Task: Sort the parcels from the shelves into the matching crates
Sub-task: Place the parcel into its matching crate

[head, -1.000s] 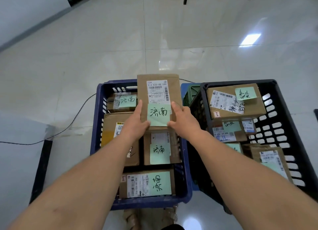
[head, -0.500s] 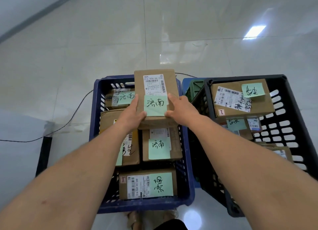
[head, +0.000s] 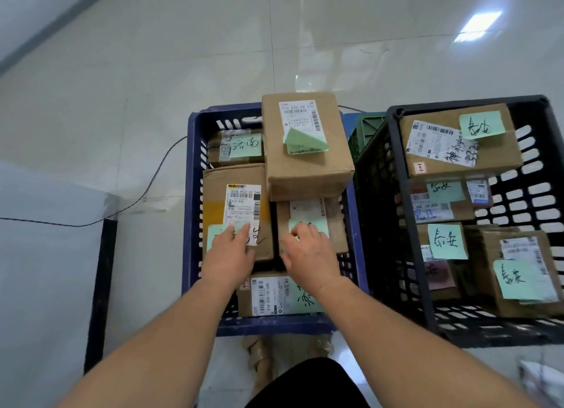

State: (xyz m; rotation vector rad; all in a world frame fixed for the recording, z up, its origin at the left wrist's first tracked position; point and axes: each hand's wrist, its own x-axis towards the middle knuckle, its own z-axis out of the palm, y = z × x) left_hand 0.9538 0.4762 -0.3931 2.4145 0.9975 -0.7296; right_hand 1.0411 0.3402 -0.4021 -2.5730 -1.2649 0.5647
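Since the earlier frames both hands have let go of the cardboard parcel and drawn back toward the lower centre of the frame. The parcel now lies in the blue crate, on top of other parcels at its upper right, and its green sticky note has curled up and hides the writing. The left hand lies with relaxed fingers over the yellow-taped parcel. The right hand is loosely curled over the neighbouring parcel and holds nothing; contact cannot be confirmed for either hand. Judged from its shape, the placed parcel is a stiff, light box with somewhat smooth faces, best taken by its two long sides. It overhangs the parcel below and could tip if knocked. The note looks weakly stuck and may come off. To the right stands the black crate, holding parcels with differently written notes. A green crate shows between the two. A cable crosses the tiled floor at left.
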